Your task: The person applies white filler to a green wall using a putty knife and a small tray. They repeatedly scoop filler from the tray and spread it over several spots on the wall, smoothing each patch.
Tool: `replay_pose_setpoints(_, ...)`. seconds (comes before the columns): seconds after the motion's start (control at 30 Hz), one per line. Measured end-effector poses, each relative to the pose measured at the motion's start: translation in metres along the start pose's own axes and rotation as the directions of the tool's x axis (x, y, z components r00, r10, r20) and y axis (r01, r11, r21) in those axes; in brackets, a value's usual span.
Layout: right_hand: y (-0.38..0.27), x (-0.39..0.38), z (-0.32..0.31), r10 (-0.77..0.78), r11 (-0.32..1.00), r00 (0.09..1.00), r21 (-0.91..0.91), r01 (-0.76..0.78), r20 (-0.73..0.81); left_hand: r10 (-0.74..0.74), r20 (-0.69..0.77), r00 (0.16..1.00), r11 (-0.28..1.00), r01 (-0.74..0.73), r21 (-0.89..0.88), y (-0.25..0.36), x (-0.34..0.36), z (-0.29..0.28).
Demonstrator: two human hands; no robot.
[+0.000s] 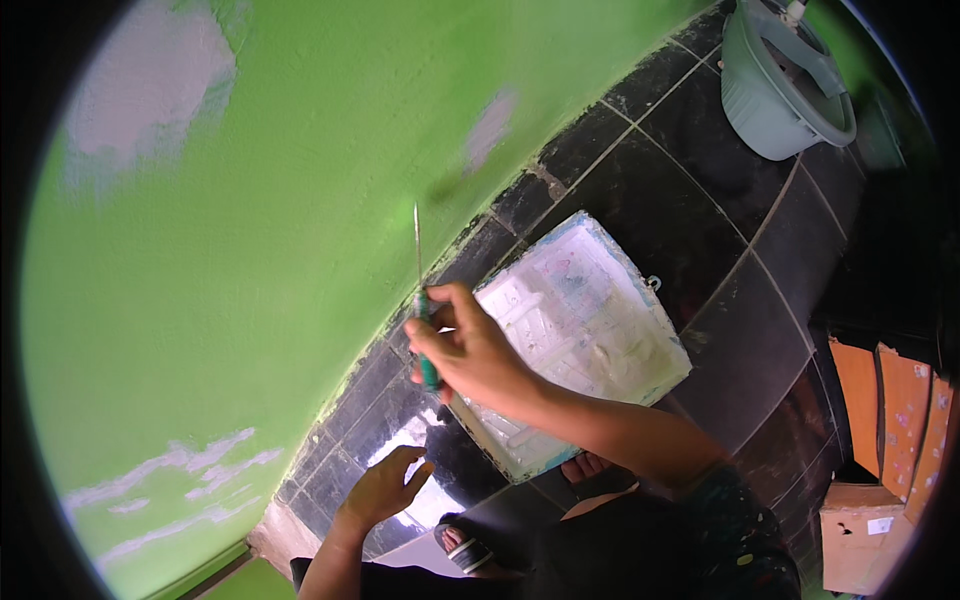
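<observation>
The right hand (464, 347) grips a slim, green-handled metal tool (422, 304) pointing to twelve o'clock; the left hand (377, 493) (unclenched, empty) hovers toward seven o'clock.

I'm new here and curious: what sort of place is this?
Likely a room under renovation: the green wall has pale patches, a smeared tray lies on dark floor tiles, and the right hand holds a tool.

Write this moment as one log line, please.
right hand: holds green-handled tool | left hand: empty | white-smeared tray: on dark tiled floor | wall: green, pale patches
</observation>
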State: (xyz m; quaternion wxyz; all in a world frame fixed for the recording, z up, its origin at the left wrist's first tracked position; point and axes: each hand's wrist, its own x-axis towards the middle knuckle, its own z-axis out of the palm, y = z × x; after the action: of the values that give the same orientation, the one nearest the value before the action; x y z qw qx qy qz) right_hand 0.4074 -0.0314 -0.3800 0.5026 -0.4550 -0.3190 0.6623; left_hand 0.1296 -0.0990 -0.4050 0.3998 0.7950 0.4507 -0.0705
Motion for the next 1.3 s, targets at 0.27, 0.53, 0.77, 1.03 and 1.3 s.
replay_pose_setpoints(0.27, -0.083, -0.118, -0.125, -0.227, 0.435, 0.974, -0.895, 0.100, -0.001, 0.061, -0.082, 0.995, 0.995, -0.054, 0.084, 0.023, -0.019, -0.011)
replay_pose_setpoints(0.53, -0.050, -0.177, -0.162, -0.179, -0.102, 0.982, -0.992, -0.074, -0.055, 0.090, -0.049, 0.995, 0.992, -0.085, 0.091, 0.049, -0.019, -0.022)
replay_pose_setpoints(0.77, -0.058, -0.188, -0.167, 0.004, -0.102, 0.994, -0.989, -0.109, -0.110, 0.088, -0.048, 0.995, 0.991, -0.083, 0.104, 0.052, -0.018, -0.023)
replay_pose_setpoints(1.03, -0.076, -0.195, -0.186, 0.161, 0.252, 0.970, -0.942, -0.220, -0.183, 0.077, -0.049, 0.996, 0.992, -0.072, 0.105, 0.054, -0.015, -0.024)
replay_pose_setpoints(1.3, -0.077, -0.192, -0.225, 0.537, 0.757, 0.806, -0.280, -0.591, -0.248, 0.060, -0.051, 0.997, 0.994, -0.055, 0.093, 0.055, -0.011, -0.022)
